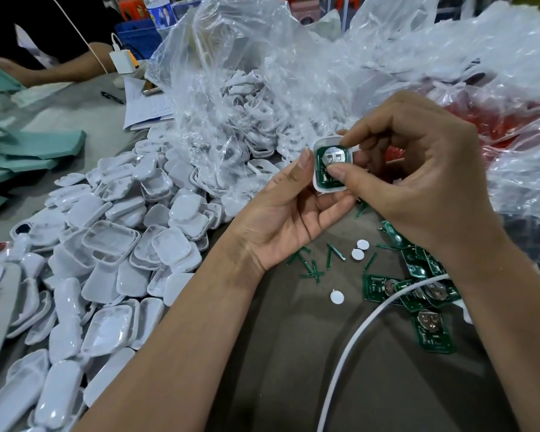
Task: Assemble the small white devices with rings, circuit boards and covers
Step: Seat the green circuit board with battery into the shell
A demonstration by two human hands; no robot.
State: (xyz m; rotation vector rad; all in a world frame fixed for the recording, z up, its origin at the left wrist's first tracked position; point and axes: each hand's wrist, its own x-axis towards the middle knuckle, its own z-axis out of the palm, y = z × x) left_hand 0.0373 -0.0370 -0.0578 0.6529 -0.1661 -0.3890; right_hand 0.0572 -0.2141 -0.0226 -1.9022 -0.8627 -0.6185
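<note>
My left hand (296, 213) cradles a small white device shell (320, 185) from below, thumb against its left edge. Inside the shell sits a green circuit board (331, 159) with a round metal battery clip. My right hand (418, 182) pinches the shell's right side, thumb pressing on the board's lower corner and forefinger on the upper rim. Loose green circuit boards (418, 294) lie on the table at the lower right. A heap of white covers (113, 254) spreads over the left side. Three small white discs (357, 254) lie between.
A clear plastic bag (247, 98) full of white shells stands behind my hands, with more crumpled bags and a red one (505, 126) to the right. A white cable (356, 335) curves across the grey table. Green snapped strips (315, 263), papers, a pen and another person's arm are around.
</note>
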